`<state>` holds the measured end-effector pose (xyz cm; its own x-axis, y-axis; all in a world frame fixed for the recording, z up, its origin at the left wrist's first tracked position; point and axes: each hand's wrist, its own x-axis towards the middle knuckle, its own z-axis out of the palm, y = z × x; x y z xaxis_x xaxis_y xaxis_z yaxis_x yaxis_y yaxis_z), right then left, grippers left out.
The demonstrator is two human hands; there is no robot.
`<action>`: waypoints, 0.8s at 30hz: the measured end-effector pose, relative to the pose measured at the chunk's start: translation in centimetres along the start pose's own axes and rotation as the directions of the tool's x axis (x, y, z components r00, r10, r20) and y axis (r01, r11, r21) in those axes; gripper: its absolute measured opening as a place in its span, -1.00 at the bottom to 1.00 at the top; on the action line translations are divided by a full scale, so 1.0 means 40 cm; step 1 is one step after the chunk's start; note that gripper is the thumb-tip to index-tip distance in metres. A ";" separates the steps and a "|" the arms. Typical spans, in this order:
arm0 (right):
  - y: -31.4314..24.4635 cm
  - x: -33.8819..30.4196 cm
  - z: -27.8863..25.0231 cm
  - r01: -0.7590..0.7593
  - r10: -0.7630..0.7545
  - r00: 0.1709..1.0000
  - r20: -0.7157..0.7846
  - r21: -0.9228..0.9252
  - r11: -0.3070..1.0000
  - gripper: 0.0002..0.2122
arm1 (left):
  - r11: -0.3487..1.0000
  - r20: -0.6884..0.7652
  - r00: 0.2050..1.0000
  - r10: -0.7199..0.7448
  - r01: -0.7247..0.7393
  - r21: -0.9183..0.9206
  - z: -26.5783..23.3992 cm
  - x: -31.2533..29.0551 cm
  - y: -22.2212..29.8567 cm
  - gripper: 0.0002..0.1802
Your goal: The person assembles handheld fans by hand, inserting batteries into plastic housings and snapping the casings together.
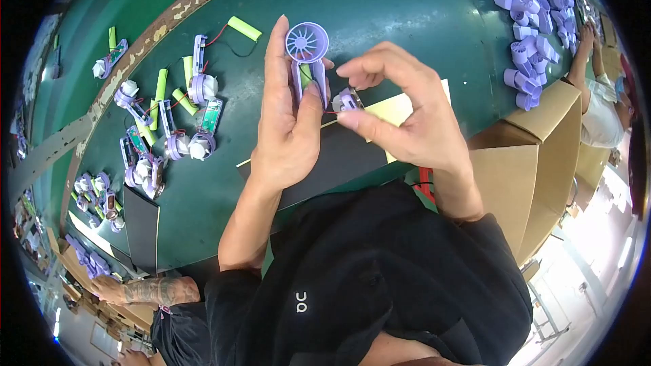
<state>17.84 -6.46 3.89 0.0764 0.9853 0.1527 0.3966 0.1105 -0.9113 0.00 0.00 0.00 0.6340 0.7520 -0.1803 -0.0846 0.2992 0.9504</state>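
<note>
My left hand (286,146) is wrapped round a purple fan housing (307,42) with a round slatted grille at its far end. Its thumb presses into the open handle part, where a piece of a green battery cell (306,73) shows. Just to the right, my right hand (417,112) pinches a small purple fan piece (348,100) between thumb and fingers. A thin red wire runs from that piece toward the housing. How much of the piece lies behind the fingers is hidden.
Left on the green table (407,0) lie several wired fan assemblies (202,88) with green cells. Purple housings (525,7) are heaped at the far right, near an open cardboard box (505,169). Black sheet material (339,163) lies under my hands. Co-workers' arms (159,291) show at both sides.
</note>
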 end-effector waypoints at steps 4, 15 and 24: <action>-0.033 0.032 0.021 -0.048 0.043 0.996 -0.081 -0.051 0.998 -0.82 | 0.975 -0.015 0.986 0.167 -0.163 0.151 0.004 0.004 -0.015 -0.17; -0.048 0.051 0.045 -0.126 0.112 0.992 -0.059 -0.397 0.909 -0.90 | 0.949 -0.009 0.976 0.219 -0.211 0.234 0.026 -0.005 -0.046 -0.16; -0.045 0.051 0.039 -0.189 0.161 0.979 -0.126 -0.253 0.949 -0.90 | 0.980 0.007 0.985 0.175 -0.175 0.095 0.027 -0.012 -0.039 -0.17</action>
<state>15.87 -4.46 5.25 0.2540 0.9659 0.0510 0.5933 -0.1140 -0.7969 0.66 -1.48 -1.11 0.6145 0.7889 -0.0093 -0.1205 0.1055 0.9871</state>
